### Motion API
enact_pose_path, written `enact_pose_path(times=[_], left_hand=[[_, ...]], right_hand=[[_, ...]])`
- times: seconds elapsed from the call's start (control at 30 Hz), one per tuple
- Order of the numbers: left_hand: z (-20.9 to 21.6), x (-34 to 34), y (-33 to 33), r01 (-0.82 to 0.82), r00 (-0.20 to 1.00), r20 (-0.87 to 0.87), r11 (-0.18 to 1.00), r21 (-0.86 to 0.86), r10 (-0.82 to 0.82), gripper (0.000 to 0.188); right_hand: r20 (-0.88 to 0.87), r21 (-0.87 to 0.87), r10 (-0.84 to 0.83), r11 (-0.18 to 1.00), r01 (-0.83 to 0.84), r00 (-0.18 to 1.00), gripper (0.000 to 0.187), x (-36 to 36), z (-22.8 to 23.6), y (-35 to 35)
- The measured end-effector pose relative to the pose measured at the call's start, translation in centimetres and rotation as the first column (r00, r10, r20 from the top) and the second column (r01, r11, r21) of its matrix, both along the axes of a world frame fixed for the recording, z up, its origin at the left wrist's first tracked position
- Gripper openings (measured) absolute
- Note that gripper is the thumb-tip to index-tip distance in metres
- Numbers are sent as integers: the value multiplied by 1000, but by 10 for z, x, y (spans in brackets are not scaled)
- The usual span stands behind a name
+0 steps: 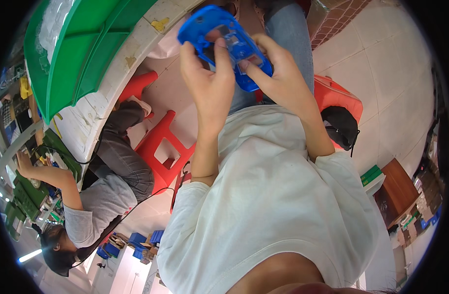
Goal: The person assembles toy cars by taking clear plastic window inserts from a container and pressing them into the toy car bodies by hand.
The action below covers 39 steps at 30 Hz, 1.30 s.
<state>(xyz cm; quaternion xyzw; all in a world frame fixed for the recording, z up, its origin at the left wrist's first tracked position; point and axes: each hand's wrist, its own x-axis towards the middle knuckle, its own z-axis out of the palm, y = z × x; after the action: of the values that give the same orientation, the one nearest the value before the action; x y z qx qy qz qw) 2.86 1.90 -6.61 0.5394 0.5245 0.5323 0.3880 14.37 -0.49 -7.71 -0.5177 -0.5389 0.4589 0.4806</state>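
Both of my hands hold a blue plastic shell [240,50] above my lap, with openings and small moulded parts showing on its upper side. It is long with rounded ends and lies tilted. My left hand [209,78] grips its near left edge, the thumb lying over the shell. From the right, my right hand [279,73] closes round the other long edge, its thumb pressing on the surface near the lower end. A clear or pinkish patch shows through the openings; what it is, I cannot make out.
A green plastic bin [87,54] stands on the worn white table [84,125] at the left. A co-worker in a grey shirt [104,206] sits there. Red stools [160,147] stand between us. A black bag [341,126] rests on a red stool [334,93] at my right.
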Motion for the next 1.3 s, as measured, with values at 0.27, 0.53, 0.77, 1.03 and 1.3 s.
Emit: enact_pose_path(times=[0.27,0.53,0.77,1.03,1.3], left_hand=[[1,0,-1,83,985,160,990,-117,-63,20],[-6,-1,-5,181,973,175,969,-171,-151,28],[-7,-1,-2,205,967,189,964,-171,-172,30],[-4,-6,0,261,938,282,947,-186,-203,32],[-4,-6,4,235,951,242,960,-153,-195,29]], right_hand=[[-91,-103,-112,989,102,990,12,-2,2,0],[-19,-37,-165,986,164,986,12,-3,-1,2],[29,-2,-157,988,157,987,10,-5,-1,4],[70,66,-110,992,105,991,9,-5,2,3],[116,84,-141,988,132,983,8,-9,3,4]])
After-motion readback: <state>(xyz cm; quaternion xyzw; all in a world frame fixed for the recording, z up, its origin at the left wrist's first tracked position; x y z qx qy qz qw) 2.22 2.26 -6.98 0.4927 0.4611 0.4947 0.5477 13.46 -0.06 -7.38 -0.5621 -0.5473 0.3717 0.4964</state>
